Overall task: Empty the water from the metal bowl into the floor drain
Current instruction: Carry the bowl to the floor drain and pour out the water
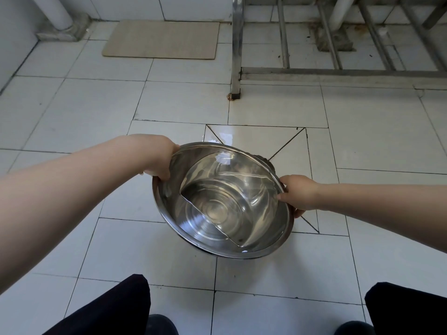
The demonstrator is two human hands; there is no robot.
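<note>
A shiny metal bowl hangs above the tiled floor, tilted toward the far right, with clear water pooled against its lowered far-right side. My left hand grips the rim at the upper left. My right hand grips the rim at the right. The floor drain shows only as a dark sliver behind the bowl's far edge, at the centre of sloped tiles with diagonal cuts. The tile beyond the bowl looks wet.
A beige mat lies at the back near the wall. A steel frame leg and crossbars stand at the back right, with pipes behind. My dark trouser legs and shoes show at the bottom.
</note>
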